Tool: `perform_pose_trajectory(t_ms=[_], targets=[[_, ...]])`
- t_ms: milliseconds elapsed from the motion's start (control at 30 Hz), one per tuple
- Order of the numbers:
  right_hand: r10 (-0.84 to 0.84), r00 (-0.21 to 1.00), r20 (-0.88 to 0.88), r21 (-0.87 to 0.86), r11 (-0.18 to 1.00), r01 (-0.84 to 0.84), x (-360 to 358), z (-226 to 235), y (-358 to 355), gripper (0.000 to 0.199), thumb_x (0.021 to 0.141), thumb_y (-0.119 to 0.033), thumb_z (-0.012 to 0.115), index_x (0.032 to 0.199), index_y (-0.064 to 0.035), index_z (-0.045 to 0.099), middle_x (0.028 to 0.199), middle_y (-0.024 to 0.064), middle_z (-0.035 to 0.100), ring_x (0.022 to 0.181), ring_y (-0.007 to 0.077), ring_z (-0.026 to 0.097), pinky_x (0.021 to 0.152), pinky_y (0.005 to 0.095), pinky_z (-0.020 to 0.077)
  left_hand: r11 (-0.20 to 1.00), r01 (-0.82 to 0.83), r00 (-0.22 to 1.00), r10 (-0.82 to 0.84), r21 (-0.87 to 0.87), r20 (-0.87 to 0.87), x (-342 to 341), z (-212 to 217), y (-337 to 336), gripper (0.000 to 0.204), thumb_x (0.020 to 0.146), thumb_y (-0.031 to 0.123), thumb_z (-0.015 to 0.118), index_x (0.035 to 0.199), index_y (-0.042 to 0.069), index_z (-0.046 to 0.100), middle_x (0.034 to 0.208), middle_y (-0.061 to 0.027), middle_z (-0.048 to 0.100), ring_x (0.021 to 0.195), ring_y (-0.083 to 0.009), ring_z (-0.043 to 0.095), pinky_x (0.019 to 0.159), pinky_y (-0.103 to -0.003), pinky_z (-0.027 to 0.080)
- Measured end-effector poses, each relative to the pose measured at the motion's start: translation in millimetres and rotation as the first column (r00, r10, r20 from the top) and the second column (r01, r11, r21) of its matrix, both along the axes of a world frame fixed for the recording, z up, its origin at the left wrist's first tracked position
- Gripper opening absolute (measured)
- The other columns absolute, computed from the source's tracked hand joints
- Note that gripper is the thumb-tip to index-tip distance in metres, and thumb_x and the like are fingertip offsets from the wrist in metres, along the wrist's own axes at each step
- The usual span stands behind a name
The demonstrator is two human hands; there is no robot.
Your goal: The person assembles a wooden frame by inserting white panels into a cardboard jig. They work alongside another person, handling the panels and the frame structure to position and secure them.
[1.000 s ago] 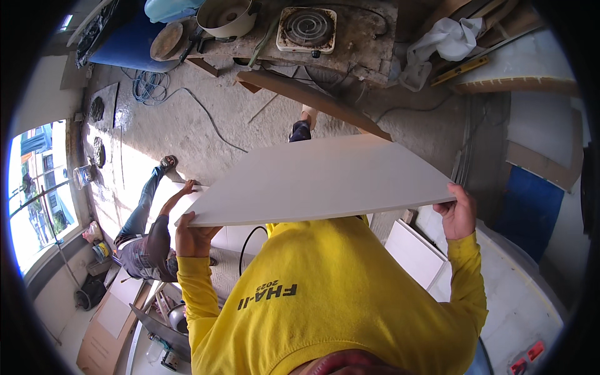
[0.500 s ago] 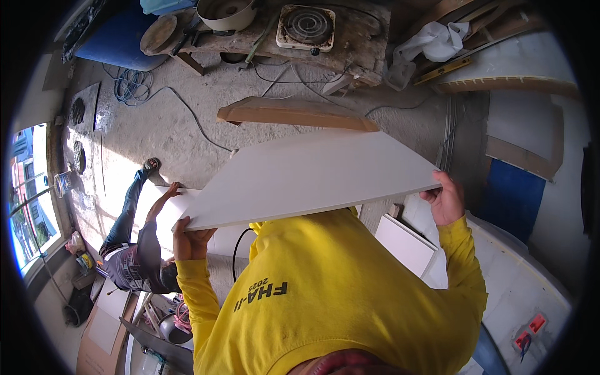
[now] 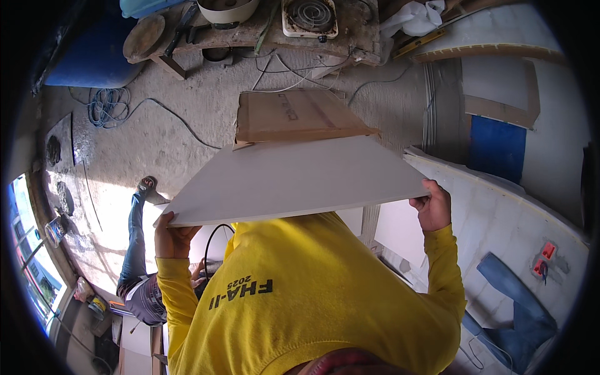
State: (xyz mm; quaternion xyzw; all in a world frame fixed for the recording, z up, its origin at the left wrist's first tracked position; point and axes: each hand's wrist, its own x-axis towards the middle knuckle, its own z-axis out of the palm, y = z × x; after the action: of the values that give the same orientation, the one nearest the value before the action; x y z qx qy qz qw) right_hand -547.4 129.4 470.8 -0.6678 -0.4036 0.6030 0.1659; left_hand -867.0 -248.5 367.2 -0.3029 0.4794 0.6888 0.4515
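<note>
A large, flat white tile (image 3: 294, 178) is held out in front of my yellow sweatshirt, its near edge toward me. My left hand (image 3: 175, 240) grips its near left corner, with the thumb on top and the fingers underneath. At the near right corner, my right hand (image 3: 432, 206) is closed on the edge in the same way. A brown cardboard piece (image 3: 294, 115) shows at the tile's far edge; whether it is attached there I cannot tell.
Beyond my left arm a co-worker (image 3: 142, 297) crouches, one leg stretched out. A wooden bench (image 3: 262, 40) holds an electric hot plate (image 3: 310, 17). A blue cable coil (image 3: 107, 107) lies on the concrete floor. Blue jeans-like cloth (image 3: 519, 312) is at the lower right.
My view has shifted and turned. The tile and both hands sit further left in the picture, and more of the cardboard's face shows. The co-worker is now partly behind my left arm.
</note>
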Motion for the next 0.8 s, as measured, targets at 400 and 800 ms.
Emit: perform_pose_trajectory(t_ms=[400,800], targets=[[-0.111,0.993,-0.050,-0.247,0.964,0.095,-44,-116,-104,0.026,0.081,-0.015,0.053,0.097,0.0049,0.054,0.086,0.0122,0.061,0.069,0.0202,0.062,0.058,0.0254,0.0542,0.995,0.079,0.997,-0.078,-0.066,0.014,-118,-48,-79,0.049,0.084,0.015,0.039,0.121,-0.013,0.023,0.111,-0.0357,0.046,0.092,-0.0452,0.057,0.084,-0.053,0.048],[-0.047,0.972,-0.231,-0.513,0.854,-0.081,-120,-356,-160,0.024,0.082,-0.006,0.050,0.103,0.0051,0.050,0.100,0.0168,0.058,0.083,0.0278,0.062,0.069,0.0315,0.0562,0.926,-0.146,0.987,0.115,-0.347,-0.109,-159,-203,-181,0.042,0.082,0.017,0.045,0.110,-0.013,0.035,0.093,-0.0285,0.056,0.072,-0.0403,0.063,0.066,-0.047,0.056]])
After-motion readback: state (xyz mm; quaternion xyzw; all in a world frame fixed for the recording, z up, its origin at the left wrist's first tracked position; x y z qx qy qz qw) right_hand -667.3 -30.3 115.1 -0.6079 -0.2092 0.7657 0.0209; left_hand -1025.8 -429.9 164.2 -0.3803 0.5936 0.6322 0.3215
